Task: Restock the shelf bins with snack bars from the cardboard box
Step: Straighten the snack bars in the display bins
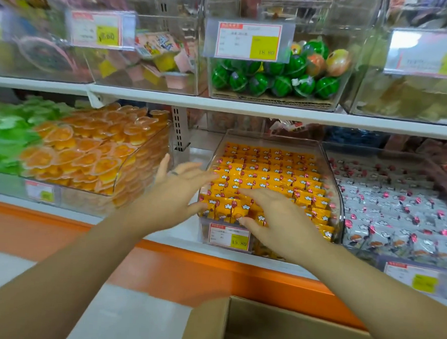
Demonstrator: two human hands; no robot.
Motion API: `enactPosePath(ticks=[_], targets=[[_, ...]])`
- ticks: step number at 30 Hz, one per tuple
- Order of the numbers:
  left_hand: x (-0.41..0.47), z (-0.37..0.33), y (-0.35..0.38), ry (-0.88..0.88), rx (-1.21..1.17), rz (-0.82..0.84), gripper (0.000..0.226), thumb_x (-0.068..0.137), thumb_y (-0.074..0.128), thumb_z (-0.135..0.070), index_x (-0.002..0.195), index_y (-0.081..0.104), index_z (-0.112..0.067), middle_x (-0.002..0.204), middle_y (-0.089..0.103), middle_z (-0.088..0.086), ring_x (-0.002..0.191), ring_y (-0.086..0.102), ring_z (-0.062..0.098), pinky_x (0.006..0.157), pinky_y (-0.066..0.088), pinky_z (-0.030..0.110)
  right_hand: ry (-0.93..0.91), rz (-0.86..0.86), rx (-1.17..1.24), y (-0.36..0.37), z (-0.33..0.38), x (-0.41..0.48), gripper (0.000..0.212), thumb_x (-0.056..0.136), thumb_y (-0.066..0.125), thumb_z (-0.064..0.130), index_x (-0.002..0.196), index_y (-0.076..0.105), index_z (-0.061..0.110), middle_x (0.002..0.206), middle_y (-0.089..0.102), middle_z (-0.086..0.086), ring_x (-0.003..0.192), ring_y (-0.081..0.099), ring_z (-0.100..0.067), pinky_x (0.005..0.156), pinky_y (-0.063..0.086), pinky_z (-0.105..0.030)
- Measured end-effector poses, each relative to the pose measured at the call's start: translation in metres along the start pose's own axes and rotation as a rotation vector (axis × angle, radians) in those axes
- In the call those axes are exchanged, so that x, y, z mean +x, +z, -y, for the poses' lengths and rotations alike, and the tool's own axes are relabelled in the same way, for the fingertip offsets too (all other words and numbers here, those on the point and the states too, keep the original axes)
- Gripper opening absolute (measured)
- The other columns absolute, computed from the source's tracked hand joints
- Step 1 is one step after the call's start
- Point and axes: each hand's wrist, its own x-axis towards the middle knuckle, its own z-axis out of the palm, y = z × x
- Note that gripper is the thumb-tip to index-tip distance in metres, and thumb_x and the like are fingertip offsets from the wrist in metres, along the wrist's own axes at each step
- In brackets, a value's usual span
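My left hand [179, 192] lies open at the clear bin's [338, 200] left edge. My right hand [274, 214] is spread empty over the front yellow snack bars [269, 172]. A careless push could topple those rows over the low front. The cardboard box [259, 328] sits below.

We see both arms bare along their whole visible length, the left forearm [80, 265] and the right forearm [382, 297] alike. On the left grip [174, 192] we make out a thin dark ring [174, 173] circling one finger near its base. The right grip [279, 217] shows bare fingers only. Motion blur softens both grips, so finer detail escapes us.
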Motion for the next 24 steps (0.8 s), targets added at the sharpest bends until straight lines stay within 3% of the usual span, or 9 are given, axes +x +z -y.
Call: enactPosePath(ticks=[3, 7, 11, 19, 24], targets=[[0.004, 0.002, -0.007, 0.033, 0.094, 0.091, 0.051, 0.092, 0.051, -0.049, 0.14, 0.038, -0.042, 0.144, 0.043, -0.018, 0.145, 0.011, 0.008, 0.113, -0.015, 0.054, -0.007, 0.045, -0.006, 0.01, 0.012, 0.017, 0.057, 0.092, 0.055, 0.041, 0.144, 0.034, 0.032, 0.143, 0.046, 0.008, 0.127, 0.045, -0.015, 0.095, 0.045, -0.033], [0.011, -0.006, -0.003, 0.086, 0.181, 0.179, 0.048, 0.091, 0.054, -0.047, 0.137, 0.043, -0.039, 0.144, 0.042, -0.015, 0.145, 0.01, 0.01, 0.109, -0.016, 0.058, 0.051, 0.078, 0.016, 0.019, 0.014, 0.031, 0.049, 0.09, 0.059, 0.041, 0.136, 0.048, 0.028, 0.122, 0.063, 0.001, 0.106, 0.058, -0.019, 0.085, 0.051, -0.035], [0.007, -0.007, 0.002, 0.091, 0.201, 0.09, 0.042, 0.091, 0.055, -0.045, 0.132, 0.051, -0.035, 0.142, 0.046, -0.008, 0.144, 0.014, 0.01, 0.107, -0.017, 0.062, 0.057, -0.003, -0.007, 0.027, 0.014, 0.028, 0.047, 0.088, 0.062, 0.041, 0.132, 0.054, 0.027, 0.116, 0.067, 0.0, 0.101, 0.061, -0.019, 0.081, 0.049, -0.031], [-0.009, -0.005, 0.016, 0.094, 0.133, -0.088, 0.037, 0.088, 0.06, -0.043, 0.123, 0.059, -0.033, 0.124, 0.06, -0.012, 0.14, 0.023, 0.011, 0.106, -0.019, 0.061, 0.05, -0.139, -0.061, 0.03, 0.021, 0.017, 0.041, 0.086, 0.067, 0.035, 0.123, 0.063, 0.019, 0.105, 0.071, -0.006, 0.094, 0.063, -0.027, 0.076, 0.051, -0.037], [-0.003, 0.002, 0.016, 0.091, 0.045, -0.028, 0.038, 0.088, 0.059, -0.043, 0.126, 0.058, -0.035, 0.128, 0.058, -0.014, 0.143, 0.016, 0.011, 0.109, -0.016, 0.059, 0.067, -0.127, -0.094, 0.029, 0.021, 0.016, 0.043, 0.086, 0.065, 0.039, 0.123, 0.063, 0.019, 0.105, 0.071, -0.006, 0.093, 0.063, -0.025, 0.076, 0.052, -0.037]])
